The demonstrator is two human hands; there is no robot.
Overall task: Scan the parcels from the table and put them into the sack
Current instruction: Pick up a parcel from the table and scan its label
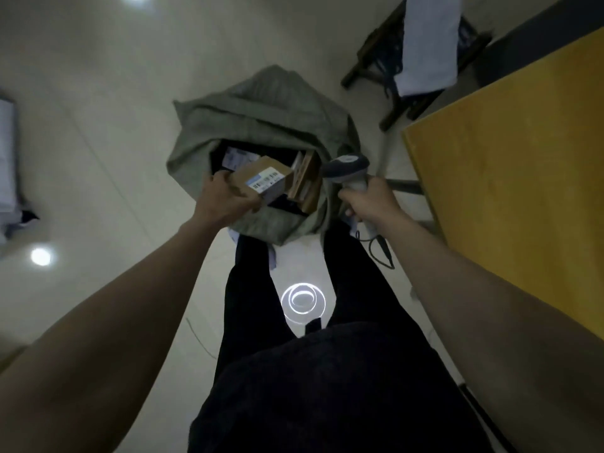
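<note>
Left hand (225, 199) gripping a labelled cardboard box (261, 183) over the mouth of a crumpled grey woven sack (261, 109) on the floor, right hand (369, 199) clasping a grey scanner (348, 170), yellow bench (510, 165) lying alongside, both arms reaching downward.

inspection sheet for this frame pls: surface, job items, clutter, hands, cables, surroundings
Surface: yellow table at the right edge; the visible part is bare.
Job's things: grey sack open on the floor, parcels inside; cardboard parcel with a label held over its mouth.
Clutter: nothing seen.
Hands: left hand grips the cardboard parcel; right hand grips the barcode scanner.
Cables: dark scanner cable hangs coiled below the right hand.
Surroundings: pale tiled floor; dark chair draped with a pale cloth beyond the table.
</note>
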